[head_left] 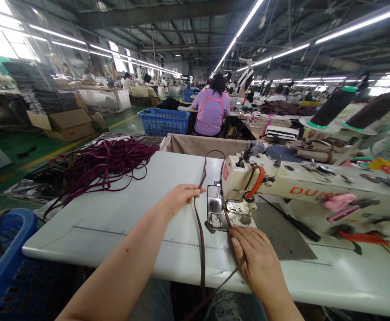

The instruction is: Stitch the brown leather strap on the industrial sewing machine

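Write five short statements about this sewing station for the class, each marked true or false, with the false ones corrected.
1. The left hand holds a brown strap. True.
2. The right hand is off the brown strap. False: the right hand has its fingers on the brown strap, in front of the sewing machine.
3. Two dark thread cones show at the upper right of the view. True.
4. The pile of maroon straps is right of the sewing machine. False: the pile of maroon straps is to its left.
5. The basket beside the seated co-worker is blue. True.
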Demonstrator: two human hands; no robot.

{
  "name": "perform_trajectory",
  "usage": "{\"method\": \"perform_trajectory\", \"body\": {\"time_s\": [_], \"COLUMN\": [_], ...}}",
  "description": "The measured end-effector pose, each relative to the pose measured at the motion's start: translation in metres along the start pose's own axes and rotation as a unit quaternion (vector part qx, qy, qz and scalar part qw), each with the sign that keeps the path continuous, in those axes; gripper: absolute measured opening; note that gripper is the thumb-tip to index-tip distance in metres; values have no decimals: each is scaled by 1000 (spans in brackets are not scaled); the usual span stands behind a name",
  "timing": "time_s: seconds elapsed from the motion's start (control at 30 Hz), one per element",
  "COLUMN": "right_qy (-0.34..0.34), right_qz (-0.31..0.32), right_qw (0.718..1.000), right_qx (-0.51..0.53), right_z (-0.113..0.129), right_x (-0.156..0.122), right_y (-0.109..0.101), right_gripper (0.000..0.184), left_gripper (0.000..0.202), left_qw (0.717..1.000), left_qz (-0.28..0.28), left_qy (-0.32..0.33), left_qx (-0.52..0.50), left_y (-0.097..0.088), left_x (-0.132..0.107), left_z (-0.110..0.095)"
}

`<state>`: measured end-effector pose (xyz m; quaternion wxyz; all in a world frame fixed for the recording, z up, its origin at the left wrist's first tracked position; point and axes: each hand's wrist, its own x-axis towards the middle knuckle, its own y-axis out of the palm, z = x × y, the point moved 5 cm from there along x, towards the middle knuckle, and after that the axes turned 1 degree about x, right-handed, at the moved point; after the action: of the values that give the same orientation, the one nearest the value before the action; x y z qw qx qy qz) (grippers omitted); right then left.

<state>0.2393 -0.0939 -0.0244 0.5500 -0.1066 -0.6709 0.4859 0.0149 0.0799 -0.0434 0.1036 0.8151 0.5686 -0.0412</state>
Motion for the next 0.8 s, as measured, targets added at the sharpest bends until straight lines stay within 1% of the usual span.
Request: {"method": "perform_trajectory", "body": {"time_s": [0.07, 0.2, 0.33, 0.47, 0.6, 0.67, 0.8], "right_qy": [-1, -3, -4, -2, -2, -2, -3], "right_qz": [-3, -3, 1, 1, 1, 3, 2], "right_qw": [1000, 1000, 1000, 1000, 1000, 1000, 1000], "right_qx": [1, 2, 0, 1, -2, -3, -3], "right_z": [0, 1, 0, -1, -2, -3, -2], "right_x": [1, 3, 3, 0, -1, -1, 0], "right_y": [-1, -1, 0, 1, 3, 3, 2], "right_gripper": [25, 24, 25, 26, 26, 27, 27], "left_gripper": [39, 44, 54, 73, 92, 98, 103], "left_qw": [1000, 998, 996, 994, 994, 993, 991], "left_qz": [18, 62, 80, 91, 83, 83, 91], "left_qy": [21, 28, 34, 59, 75, 76, 84], "left_qx": [11, -18, -20, -7, 13, 22, 52], "left_y": [1, 4, 8, 10, 12, 14, 17], "left_x": [1, 3, 3, 3, 2, 0, -3], "left_z": [1, 4, 7, 6, 3, 0, -6]}}
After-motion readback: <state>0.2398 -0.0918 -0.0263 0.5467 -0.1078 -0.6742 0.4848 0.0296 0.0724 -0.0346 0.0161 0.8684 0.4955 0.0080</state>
